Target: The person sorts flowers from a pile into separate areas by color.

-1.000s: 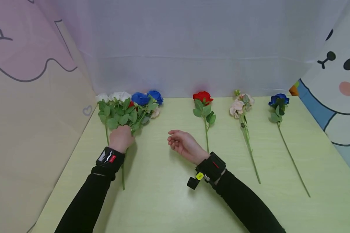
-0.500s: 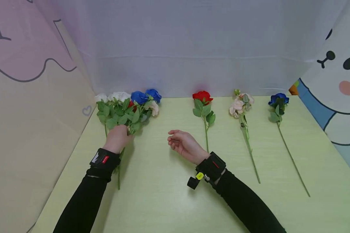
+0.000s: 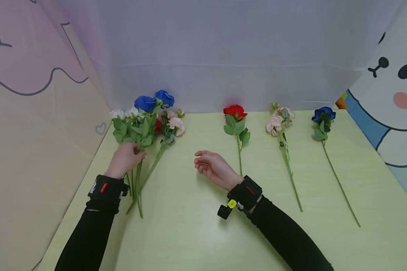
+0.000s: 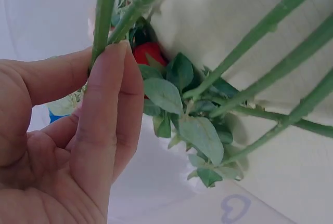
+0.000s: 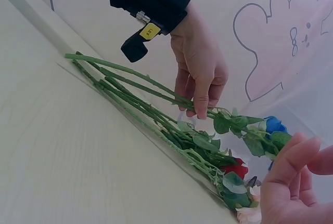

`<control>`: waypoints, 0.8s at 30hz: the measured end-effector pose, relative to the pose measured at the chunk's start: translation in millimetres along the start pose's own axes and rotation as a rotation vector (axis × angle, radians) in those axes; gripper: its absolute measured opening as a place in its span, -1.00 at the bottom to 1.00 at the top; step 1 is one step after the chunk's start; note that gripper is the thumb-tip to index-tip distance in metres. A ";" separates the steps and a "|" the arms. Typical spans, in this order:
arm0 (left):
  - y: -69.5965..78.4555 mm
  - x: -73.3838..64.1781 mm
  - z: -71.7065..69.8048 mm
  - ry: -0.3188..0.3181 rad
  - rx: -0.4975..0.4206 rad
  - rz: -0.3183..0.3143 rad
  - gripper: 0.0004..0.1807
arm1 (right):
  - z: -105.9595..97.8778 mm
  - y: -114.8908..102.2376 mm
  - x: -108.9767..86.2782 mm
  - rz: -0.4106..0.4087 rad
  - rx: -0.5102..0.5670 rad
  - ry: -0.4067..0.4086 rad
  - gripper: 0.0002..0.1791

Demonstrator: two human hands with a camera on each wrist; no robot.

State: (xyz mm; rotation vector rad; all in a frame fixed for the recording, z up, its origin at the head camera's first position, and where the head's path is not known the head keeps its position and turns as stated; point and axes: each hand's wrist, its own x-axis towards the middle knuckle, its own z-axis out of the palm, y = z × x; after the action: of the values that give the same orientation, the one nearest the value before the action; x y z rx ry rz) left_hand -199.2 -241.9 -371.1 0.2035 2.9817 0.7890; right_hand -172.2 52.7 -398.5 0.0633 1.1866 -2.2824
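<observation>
My left hand [image 3: 126,160] pinches the green stems [image 4: 106,21] of two blue roses [image 3: 145,103] between thumb and fingers. In the right wrist view, those stems are raised above the other flowers, with the blue blooms [image 5: 276,125] at the far end. Below them on the table lie white flowers [image 3: 117,113], a red rose [image 3: 158,126] partly hidden by leaves, and a pale pink flower [image 3: 176,125]. My right hand [image 3: 218,171] rests over the table with loosely bent fingers, holding nothing, close to the stem of a separate red rose [image 3: 235,111].
Right of the middle lies a pink flower stem [image 3: 276,123], and farther right a dark blue rose [image 3: 324,114]. A pale curtain [image 3: 203,75] hangs behind the table [image 3: 190,229]. The table's left edge runs along a printed cloth [image 3: 37,150].
My left hand has drawn left, and the two blue roses have risen and shifted left with it. The pink flower beneath shows more fully. My right hand has stayed put.
</observation>
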 end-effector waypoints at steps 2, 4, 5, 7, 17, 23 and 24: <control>-3.2 -0.7 -3.0 0.002 -0.007 0.000 -0.64 | 0.0 0.3 0.4 -0.001 -0.002 0.002 -0.84; -7.5 -1.4 -4.8 0.008 -0.005 0.000 -0.62 | 0.1 0.5 0.8 -0.003 -0.004 0.003 -0.84; -9.3 -2.1 -5.3 0.009 -0.008 -0.004 -0.62 | 0.1 0.7 0.8 -0.002 -0.005 0.004 -0.84; -13.2 -3.5 -5.5 0.012 -0.006 -0.019 -0.59 | 0.4 0.8 1.0 0.002 -0.006 0.003 -0.84; -23.0 -7.8 -2.5 0.011 -0.025 -0.085 -0.68 | -1.4 1.1 0.6 0.008 -0.017 0.011 -0.83; -22.2 -11.1 -6.4 0.011 -0.042 -0.138 -0.73 | -3.8 2.0 0.9 0.012 -0.003 0.019 -0.82; -21.5 -11.3 -6.8 0.013 -0.044 -0.138 -0.73 | -4.1 1.9 0.7 0.011 -0.003 0.020 -0.82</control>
State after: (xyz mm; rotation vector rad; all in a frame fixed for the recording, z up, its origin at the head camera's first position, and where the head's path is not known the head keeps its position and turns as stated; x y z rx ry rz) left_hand -190.9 -265.3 -375.6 -0.0099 2.9475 0.8420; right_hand -172.6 54.7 -402.6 0.0910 1.1973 -2.2753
